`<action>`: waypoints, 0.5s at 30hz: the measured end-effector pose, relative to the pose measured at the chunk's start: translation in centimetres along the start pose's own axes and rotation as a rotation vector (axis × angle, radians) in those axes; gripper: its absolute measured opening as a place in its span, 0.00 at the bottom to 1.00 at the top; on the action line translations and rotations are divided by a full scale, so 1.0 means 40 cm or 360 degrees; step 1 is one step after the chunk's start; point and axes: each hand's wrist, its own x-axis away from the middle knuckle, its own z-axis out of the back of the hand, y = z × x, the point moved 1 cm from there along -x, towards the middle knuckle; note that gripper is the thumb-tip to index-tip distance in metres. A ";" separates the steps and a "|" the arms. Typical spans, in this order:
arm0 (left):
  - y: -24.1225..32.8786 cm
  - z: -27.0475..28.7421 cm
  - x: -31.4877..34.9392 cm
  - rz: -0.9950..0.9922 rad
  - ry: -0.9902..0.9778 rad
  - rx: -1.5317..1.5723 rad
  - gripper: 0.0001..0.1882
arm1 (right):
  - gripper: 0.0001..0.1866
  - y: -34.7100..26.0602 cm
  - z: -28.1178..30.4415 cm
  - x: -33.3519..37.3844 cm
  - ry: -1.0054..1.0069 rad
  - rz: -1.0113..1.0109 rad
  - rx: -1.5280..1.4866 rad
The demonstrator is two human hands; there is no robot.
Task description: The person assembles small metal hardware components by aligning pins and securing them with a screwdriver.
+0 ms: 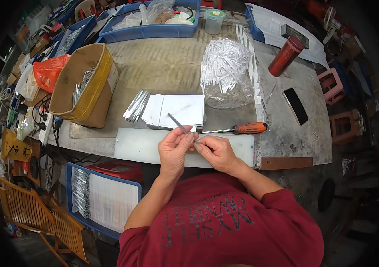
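Note:
My left hand (174, 149) pinches a thin grey metal strip (177, 121), which slants up and to the left from my fingers. Right beside it, my right hand (218, 152) has its thumb and fingertips closed at the strip's lower end; what they grip is too small and hidden to make out. Both hands are over a long pale board (139, 144) at the table's near edge. Just beyond them lies a stack of white sheets (182, 107), with a bundle of similar metal strips (137, 106) to its left. A screwdriver with an orange handle (250, 128) lies to the right.
An open clear bag of white strips (227, 66) lies beyond the stack. At left stands a cardboard box (102, 84) with metal pieces. A red cylinder (286, 56) and a phone (295, 107) are at right. Below left sits a blue tray (139, 196) of metal pieces.

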 end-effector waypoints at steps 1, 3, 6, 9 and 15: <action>0.005 0.003 0.001 0.0014 0.0019 -0.0027 0.13 | 0.07 0.007 0.018 -0.010 -0.0094 0.0072 0.0134; 0.016 0.012 -0.001 0.0014 0.0044 -0.0079 0.09 | 0.09 0.022 0.058 -0.046 -0.0002 0.0252 0.0283; 0.024 0.031 -0.004 -0.0051 0.0042 -0.0104 0.09 | 0.09 0.072 0.147 -0.134 0.0148 0.0233 0.0790; 0.020 0.030 -0.002 -0.0019 0.0022 -0.0110 0.09 | 0.09 0.120 0.207 -0.209 0.0001 -0.0041 0.1558; 0.011 0.031 0.006 0.0047 -0.0002 -0.0153 0.08 | 0.09 0.197 0.223 -0.277 -0.0132 -0.0362 0.1824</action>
